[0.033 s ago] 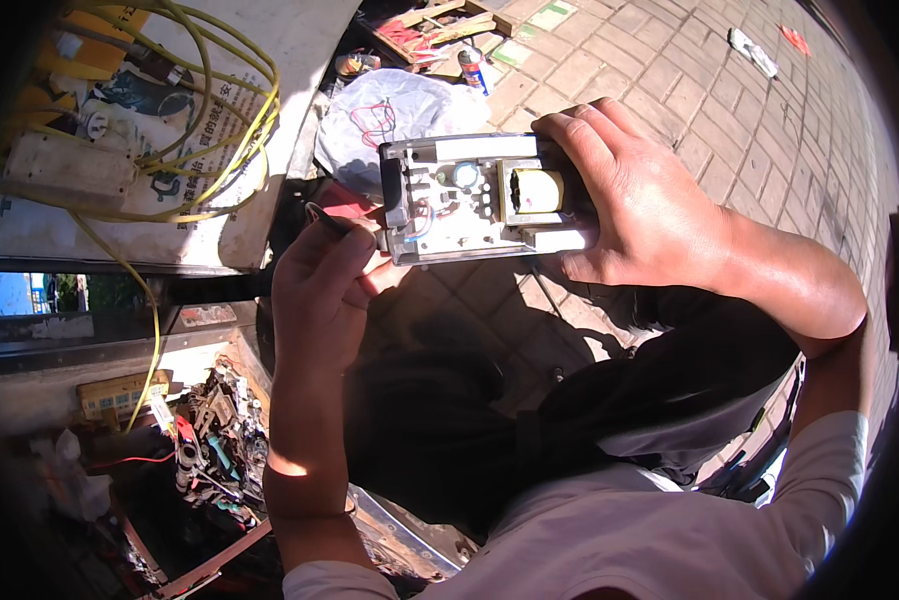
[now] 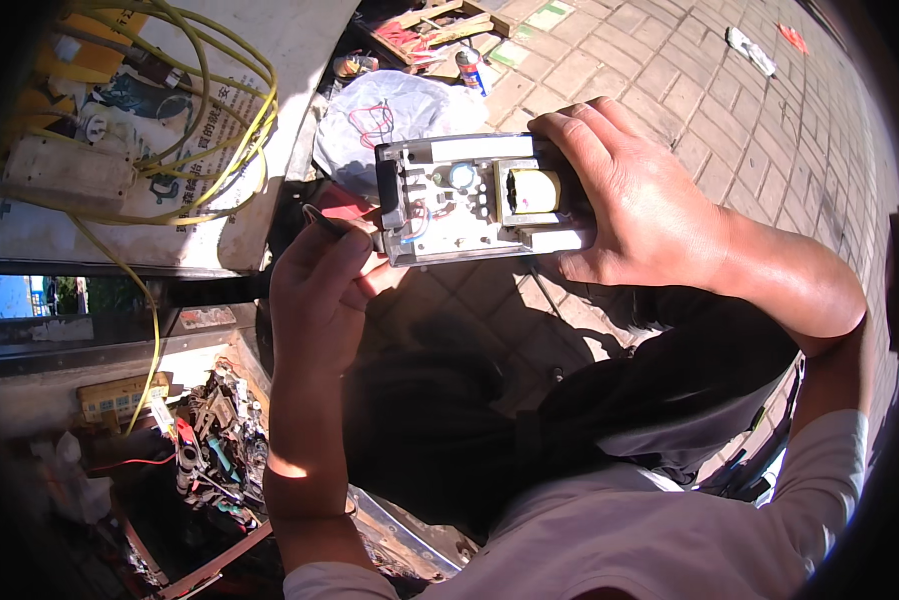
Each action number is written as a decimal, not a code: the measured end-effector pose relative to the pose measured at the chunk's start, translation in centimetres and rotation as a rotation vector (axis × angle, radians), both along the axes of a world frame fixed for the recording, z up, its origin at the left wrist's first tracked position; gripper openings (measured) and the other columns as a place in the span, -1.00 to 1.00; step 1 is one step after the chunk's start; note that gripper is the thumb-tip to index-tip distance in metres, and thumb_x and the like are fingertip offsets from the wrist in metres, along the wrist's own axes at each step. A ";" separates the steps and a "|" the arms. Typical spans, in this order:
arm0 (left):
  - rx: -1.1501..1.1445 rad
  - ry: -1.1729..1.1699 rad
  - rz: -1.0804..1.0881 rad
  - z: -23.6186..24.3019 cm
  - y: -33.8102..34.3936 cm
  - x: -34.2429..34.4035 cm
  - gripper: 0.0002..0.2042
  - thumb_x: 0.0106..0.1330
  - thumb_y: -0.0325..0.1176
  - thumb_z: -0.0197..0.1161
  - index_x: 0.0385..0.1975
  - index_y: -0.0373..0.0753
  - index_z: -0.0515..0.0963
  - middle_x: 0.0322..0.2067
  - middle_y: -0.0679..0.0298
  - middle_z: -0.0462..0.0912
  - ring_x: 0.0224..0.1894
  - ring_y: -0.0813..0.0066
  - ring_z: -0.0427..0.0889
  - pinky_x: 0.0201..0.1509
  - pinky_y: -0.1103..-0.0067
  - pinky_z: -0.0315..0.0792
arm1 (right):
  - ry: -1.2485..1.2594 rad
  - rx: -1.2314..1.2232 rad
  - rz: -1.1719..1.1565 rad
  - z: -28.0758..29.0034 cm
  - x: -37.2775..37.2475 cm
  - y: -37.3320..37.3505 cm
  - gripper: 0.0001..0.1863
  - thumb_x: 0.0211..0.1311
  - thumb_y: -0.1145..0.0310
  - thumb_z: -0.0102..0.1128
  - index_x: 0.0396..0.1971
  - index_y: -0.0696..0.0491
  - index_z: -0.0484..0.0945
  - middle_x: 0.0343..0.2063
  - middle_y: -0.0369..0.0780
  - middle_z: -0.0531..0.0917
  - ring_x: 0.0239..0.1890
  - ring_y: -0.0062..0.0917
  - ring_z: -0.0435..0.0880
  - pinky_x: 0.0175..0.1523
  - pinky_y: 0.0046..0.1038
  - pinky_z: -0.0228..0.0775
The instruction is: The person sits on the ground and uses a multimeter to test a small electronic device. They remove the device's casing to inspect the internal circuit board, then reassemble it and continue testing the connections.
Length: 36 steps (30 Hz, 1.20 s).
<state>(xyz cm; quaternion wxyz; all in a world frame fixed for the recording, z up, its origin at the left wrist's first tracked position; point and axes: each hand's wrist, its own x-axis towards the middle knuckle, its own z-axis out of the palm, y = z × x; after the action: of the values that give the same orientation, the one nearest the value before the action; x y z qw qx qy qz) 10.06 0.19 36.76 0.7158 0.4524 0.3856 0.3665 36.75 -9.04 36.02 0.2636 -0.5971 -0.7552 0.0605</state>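
An open electronic device [image 2: 450, 240], with a white circuit board and a dark frame, is held up in front of me. At its right end sits a transformer [image 2: 535, 191] with a yellow-wrapped coil. My right hand [image 2: 635, 200] is closed round that end, fingers over the far edge and thumb at the near edge. At the left end, my left hand [image 2: 320, 275] pinches a thin black cord [image 2: 322, 219], its fingertips close against the casing. Small parts and thin blue and red wires show on the board; the fingertips partly hide where the cord meets the device.
A white plastic bag [image 2: 400, 110] with red wire lies beyond the device, near a spray can [image 2: 471, 72] and a wooden tray [image 2: 450, 35]. Coiled yellow cable [image 2: 206, 140] rests on the table at left. Below it, a box holds jumbled tools [image 2: 220, 450].
The device has shifted very slightly left in my hands. Both grips look the same.
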 end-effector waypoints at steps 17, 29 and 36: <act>0.072 -0.109 -0.053 0.4 0.5 -0.9 -0.81 0.37 -0.48 0.08 -0.07 -0.33 0.51 -0.35 0.26 0.66 -0.36 0.56 0.65 -0.32 0.60 0.59 | -0.030 0.147 0.017 0.5 -0.5 -0.1 -0.02 -0.35 0.34 0.53 0.18 0.28 0.22 -0.06 0.01 0.43 -0.03 -0.08 0.45 0.08 -0.21 0.40; -0.002 -0.214 -0.140 -0.2 1.1 -1.3 -0.73 0.38 -0.48 0.07 0.05 -0.35 0.47 -0.26 0.23 0.66 -0.26 0.57 0.66 -0.21 0.56 0.61 | -0.020 0.157 -0.002 0.6 -0.4 -0.3 -0.05 -0.38 0.33 0.52 0.15 0.28 0.28 -0.11 -0.02 0.46 -0.07 -0.10 0.48 0.05 -0.21 0.42; -0.011 -0.224 -0.208 -0.8 1.8 -1.8 -0.71 0.39 -0.47 0.08 0.07 -0.37 0.48 -0.22 0.21 0.68 -0.27 0.55 0.69 -0.19 0.55 0.63 | -0.040 0.122 -0.028 0.7 -0.3 -0.4 -0.19 -0.27 0.28 0.48 0.05 0.27 0.33 -0.14 -0.04 0.50 -0.02 -0.16 0.51 0.04 -0.23 0.46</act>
<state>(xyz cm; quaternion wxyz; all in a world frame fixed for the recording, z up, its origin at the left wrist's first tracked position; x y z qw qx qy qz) 8.28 1.97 36.01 0.7910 0.4422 0.2564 0.3363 36.45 -9.43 36.75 0.2851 -0.5916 -0.7542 -0.0012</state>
